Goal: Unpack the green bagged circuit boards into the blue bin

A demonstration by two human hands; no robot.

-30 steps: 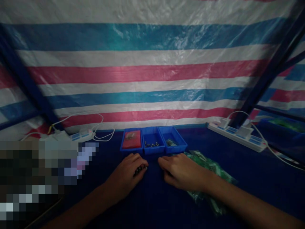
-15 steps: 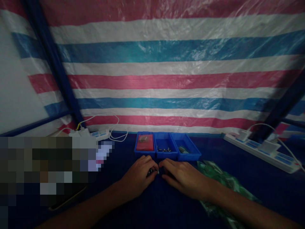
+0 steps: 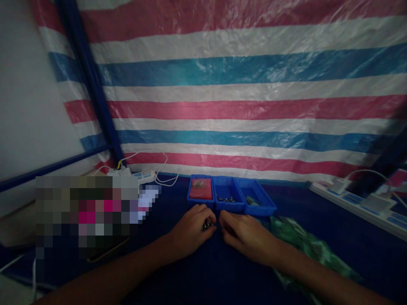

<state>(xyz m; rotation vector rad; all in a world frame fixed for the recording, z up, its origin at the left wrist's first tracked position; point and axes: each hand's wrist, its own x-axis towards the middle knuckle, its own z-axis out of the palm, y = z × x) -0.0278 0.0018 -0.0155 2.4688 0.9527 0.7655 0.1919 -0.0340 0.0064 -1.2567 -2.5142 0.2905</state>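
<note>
My left hand (image 3: pixel 193 228) is curled over the blue table, closed around several small, dark, shiny metal pieces (image 3: pixel 207 225) that show between thumb and fingers. Close by on the right, my right hand (image 3: pixel 249 233) has its fingers bent inward and closed, its tips just apart from the left fingertips. Whatever the right fingers may hold is hidden. Beyond the hands, a blue bin (image 3: pixel 227 185) has small metal pieces (image 3: pixel 229 199) on its floor. To its left, another bin (image 3: pixel 201 202) holds a red packet (image 3: pixel 201 191); the right-hand bin (image 3: pixel 258 195) contains small pieces (image 3: pixel 252 200).
Green plastic packaging (image 3: pixel 305 241) lies beside and partly under my right forearm. White power strips stand at the right (image 3: pixel 359 205) and back left (image 3: pixel 144 176), with a loose cable. Pixelated clutter covers the left side. A striped tarp (image 3: pixel 222 110) hangs behind.
The view has turned slightly left, so the bins and hands appear farther right. My right thumb and fingers have drawn closer together. A bright bit at my left fingertips no longer shows.
</note>
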